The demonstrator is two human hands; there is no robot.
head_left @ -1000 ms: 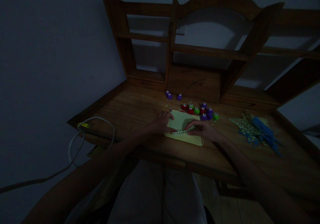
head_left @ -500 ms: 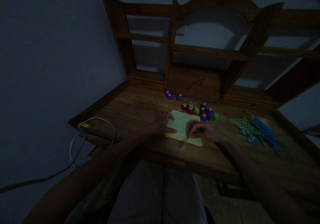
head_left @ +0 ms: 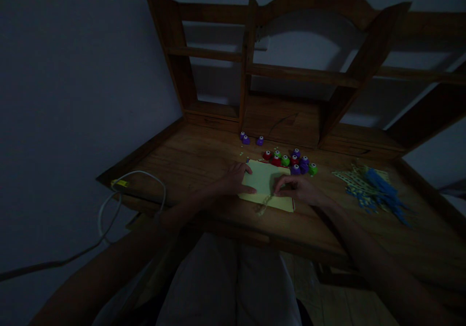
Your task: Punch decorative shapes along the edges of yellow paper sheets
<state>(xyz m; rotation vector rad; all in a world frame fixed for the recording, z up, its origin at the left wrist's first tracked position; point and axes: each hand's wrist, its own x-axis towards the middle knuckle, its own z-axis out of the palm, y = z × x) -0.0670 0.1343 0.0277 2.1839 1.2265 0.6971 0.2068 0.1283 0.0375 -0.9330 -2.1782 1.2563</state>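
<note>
A pale yellow-green sheet [head_left: 264, 175] with a bit of red along its edges lies on the wooden desk in front of me. My left hand [head_left: 234, 179] rests on its left side, thumb and fingers apart, holding nothing. Over the sheet's right part, my right hand [head_left: 296, 189] pinches a thin pale patterned strip [head_left: 265, 203] between thumb and fingertips. The strip slants down to the left, past the sheet's near edge. Dim light hides its finer detail.
Behind the sheet stand several small purple, red and green pieces [head_left: 285, 160] with white ringed tops. More purple ones [head_left: 246, 140] sit farther back among tiny pale bits. A pile of pale and blue strips [head_left: 378, 190] lies right. A white cable [head_left: 145, 172] loops at left.
The strip in my right hand has swung and now shows more clearly as one slanted length. My right hand has shifted slightly; my left hand stays on the sheet.
</note>
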